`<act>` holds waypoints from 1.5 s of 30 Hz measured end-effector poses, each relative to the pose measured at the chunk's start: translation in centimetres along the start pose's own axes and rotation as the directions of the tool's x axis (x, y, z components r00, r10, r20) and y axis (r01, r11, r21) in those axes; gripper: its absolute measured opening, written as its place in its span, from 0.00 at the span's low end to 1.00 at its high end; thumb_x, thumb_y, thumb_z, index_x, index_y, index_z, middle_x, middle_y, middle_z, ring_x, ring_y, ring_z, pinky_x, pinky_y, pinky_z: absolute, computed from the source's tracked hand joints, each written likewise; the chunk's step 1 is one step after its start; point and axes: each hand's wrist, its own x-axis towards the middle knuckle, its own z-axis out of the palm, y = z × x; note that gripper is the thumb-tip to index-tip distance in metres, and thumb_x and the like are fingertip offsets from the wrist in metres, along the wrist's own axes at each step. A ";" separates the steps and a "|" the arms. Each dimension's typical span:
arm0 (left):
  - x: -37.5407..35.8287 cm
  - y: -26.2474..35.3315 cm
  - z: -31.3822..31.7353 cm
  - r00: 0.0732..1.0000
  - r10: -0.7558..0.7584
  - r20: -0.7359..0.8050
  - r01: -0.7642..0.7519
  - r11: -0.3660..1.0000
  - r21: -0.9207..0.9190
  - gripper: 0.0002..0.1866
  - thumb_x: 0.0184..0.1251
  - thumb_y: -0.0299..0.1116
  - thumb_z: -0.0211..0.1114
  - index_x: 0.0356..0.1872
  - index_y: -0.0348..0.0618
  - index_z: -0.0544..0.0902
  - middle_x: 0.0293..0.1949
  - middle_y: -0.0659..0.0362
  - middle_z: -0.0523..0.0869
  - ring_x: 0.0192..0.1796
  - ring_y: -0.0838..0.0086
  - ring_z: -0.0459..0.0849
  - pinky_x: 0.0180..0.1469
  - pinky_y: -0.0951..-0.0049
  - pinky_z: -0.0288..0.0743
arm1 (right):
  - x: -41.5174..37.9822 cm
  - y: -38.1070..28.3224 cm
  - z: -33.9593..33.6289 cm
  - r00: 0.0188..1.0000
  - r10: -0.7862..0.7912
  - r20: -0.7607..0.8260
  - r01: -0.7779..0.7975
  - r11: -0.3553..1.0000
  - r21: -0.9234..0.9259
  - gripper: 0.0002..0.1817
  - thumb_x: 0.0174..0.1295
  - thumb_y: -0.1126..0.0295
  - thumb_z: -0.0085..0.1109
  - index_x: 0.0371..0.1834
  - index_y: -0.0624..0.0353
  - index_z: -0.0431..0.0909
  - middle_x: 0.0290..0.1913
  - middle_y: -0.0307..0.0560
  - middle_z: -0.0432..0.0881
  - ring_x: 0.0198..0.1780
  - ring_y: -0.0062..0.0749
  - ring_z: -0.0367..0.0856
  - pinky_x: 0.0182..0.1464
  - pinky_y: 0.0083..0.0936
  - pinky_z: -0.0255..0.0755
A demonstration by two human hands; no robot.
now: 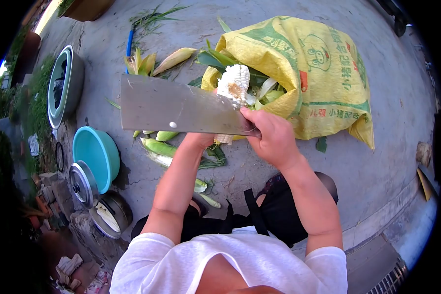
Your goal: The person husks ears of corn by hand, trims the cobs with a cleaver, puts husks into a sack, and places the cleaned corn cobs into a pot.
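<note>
My right hand (272,138) is wrapped round the handle end of a broad cleaver (174,107), its blade stretching out to the left. A kernel sticks to the blade. Behind the blade a white corn cob (235,81) stands upright, with a brownish damaged patch on it. Its lower end shows beneath the blade. My left hand (204,140) is at the cob, its fingers mostly hidden by the cleaver. Just beyond lies a yellow woven sack (323,73), its mouth holding corn husks and leaves.
Green corn ears (159,147) and dry husks (174,60) lie on the concrete. To the left are a turquoise basin (113,156), a metal lid (83,183), a pot (122,208) and a grey tub (73,88). A blue stick (130,46) lies near the cut grass.
</note>
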 end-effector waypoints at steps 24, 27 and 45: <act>0.5 0.0 1.1 0.990 0.114 -0.089 -0.058 0.876 0.478 0.20 0.50 0.26 0.61 0.48 0.34 0.73 0.38 0.54 0.81 0.37 0.71 0.81 0.40 0.71 0.76 | 0.3 1.9 2.7 0.905 0.402 0.142 -0.423 0.885 0.194 0.16 0.51 0.73 0.59 0.45 0.54 0.74 0.36 0.47 0.80 0.37 0.44 0.80 0.37 0.35 0.74; 0.6 0.1 1.7 0.970 -0.167 -0.176 0.193 0.970 0.147 0.19 0.51 0.23 0.59 0.47 0.37 0.71 0.35 0.55 0.80 0.32 0.73 0.81 0.30 0.74 0.76 | 0.1 2.0 2.6 0.929 0.353 0.110 -0.366 0.921 0.131 0.14 0.53 0.71 0.58 0.44 0.55 0.74 0.36 0.49 0.80 0.37 0.45 0.80 0.37 0.36 0.74; 2.2 -0.9 0.1 0.940 -0.318 -0.126 0.328 0.943 0.064 0.21 0.56 0.26 0.59 0.53 0.35 0.68 0.37 0.52 0.80 0.30 0.66 0.82 0.31 0.67 0.80 | 1.6 3.8 1.9 0.928 0.354 -0.118 -0.351 0.935 0.051 0.14 0.56 0.70 0.57 0.47 0.57 0.74 0.35 0.48 0.81 0.36 0.44 0.79 0.38 0.34 0.73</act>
